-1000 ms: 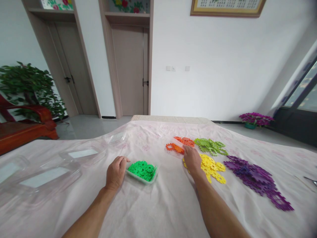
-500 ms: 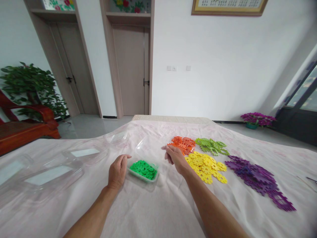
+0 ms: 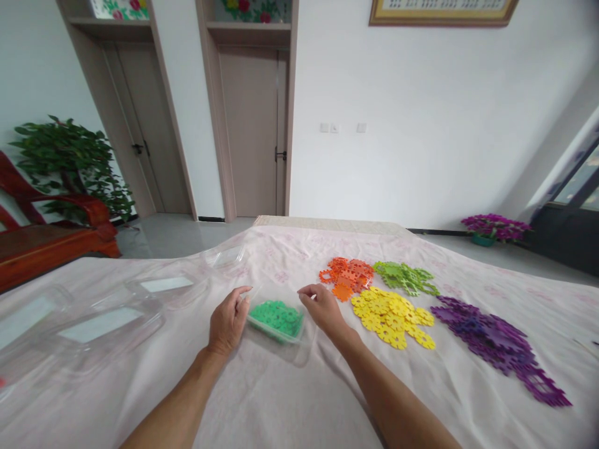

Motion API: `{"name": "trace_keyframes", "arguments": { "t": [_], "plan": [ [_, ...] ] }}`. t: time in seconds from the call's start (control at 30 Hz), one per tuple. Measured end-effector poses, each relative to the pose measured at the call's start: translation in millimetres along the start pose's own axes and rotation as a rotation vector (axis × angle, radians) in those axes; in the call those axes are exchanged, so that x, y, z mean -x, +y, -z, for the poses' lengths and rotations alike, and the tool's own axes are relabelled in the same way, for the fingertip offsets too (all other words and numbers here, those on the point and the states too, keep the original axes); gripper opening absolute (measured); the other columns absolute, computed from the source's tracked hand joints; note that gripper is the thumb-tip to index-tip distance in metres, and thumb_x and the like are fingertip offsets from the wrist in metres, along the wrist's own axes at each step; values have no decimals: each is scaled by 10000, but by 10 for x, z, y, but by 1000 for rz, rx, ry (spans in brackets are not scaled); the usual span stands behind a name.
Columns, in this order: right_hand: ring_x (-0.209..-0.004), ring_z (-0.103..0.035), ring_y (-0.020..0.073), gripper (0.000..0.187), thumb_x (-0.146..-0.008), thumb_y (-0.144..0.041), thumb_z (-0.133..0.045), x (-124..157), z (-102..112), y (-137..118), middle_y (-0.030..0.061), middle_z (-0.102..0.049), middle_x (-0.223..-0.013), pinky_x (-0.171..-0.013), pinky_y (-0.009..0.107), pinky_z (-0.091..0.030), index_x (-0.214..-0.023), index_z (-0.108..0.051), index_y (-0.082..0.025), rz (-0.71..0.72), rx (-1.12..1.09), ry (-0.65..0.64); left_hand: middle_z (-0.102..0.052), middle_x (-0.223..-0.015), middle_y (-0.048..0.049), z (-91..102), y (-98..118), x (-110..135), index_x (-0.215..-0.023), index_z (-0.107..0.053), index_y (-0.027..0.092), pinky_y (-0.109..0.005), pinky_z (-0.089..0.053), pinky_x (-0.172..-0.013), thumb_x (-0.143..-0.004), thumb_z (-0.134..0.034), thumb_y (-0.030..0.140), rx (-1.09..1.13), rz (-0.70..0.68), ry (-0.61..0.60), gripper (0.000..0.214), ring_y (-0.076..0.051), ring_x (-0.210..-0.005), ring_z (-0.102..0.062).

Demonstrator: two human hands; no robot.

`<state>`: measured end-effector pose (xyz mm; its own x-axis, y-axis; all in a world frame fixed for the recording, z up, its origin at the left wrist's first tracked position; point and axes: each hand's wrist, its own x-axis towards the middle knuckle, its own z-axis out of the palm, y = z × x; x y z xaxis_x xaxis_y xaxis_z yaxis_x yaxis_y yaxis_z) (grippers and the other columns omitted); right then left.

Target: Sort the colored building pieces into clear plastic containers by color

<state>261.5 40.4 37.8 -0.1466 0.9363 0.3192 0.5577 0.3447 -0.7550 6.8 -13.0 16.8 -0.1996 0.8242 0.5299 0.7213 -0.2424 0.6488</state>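
Observation:
A small clear plastic tray (image 3: 299, 344) full of green snowflake pieces (image 3: 277, 316) lies on the pink cloth in front of me. A clear lid (image 3: 262, 298) sits over it, held between both hands. My left hand (image 3: 228, 321) grips the tray's left end, fingers curled on the lid edge. My right hand (image 3: 322, 307) pinches the lid's right side. Piles of orange pieces (image 3: 347, 275), light green pieces (image 3: 405, 277), yellow pieces (image 3: 392, 309) and purple pieces (image 3: 496, 340) lie to the right.
Several empty clear containers (image 3: 107, 324) lie on the cloth (image 3: 290, 399) at the left. Beyond the table are two doors, a red wooden chair (image 3: 42, 234), a green plant (image 3: 70, 165) and purple flowers (image 3: 489, 227) by the window.
My right hand left the orange pile with the clear lid and brought it left over the green tray. My left hand opened up to take the lid's left edge.

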Motion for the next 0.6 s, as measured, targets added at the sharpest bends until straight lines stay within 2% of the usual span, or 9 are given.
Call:
{"name": "trace_keyframes", "arguments": {
  "t": [0.33, 0.47, 0.6],
  "plan": [
    [-880, -680, 217, 248, -838, -290, -541, -46, -143, 22, 50, -765, -901, -771, 301, -488, -882, -770, -206, -73, -43, -23, -474, -577, 56, -2, 0, 12, -1160, -683, 208, -251, -379, -582, -920, -435, 397, 104, 68, 0, 394, -158, -535, -476],
    [-774, -645, 196, 264, -817, -353, -553, -81, -204, 21, 31, -728, -778, -694, 276, -460, -810, -757, -185, -148, -196, -47, -429, -580, 65, -21, -26, 7, -1105, -685, 208, -245, -364, -570, -905, -461, 371, 191, 80, 0, 341, -147, -535, -428],
    [-596, -522, 148, 324, -777, -439, -596, -65, -180, -5, -10, -587, -594, -551, 242, -368, -769, -745, -151, -284, -374, -82, -413, -569, 66, -26, -39, 3, -1058, -690, 206, -241, -350, -549, -888, -468, 363, 214, 102, -1, 321, -144, -531, -413]
  ]
}}
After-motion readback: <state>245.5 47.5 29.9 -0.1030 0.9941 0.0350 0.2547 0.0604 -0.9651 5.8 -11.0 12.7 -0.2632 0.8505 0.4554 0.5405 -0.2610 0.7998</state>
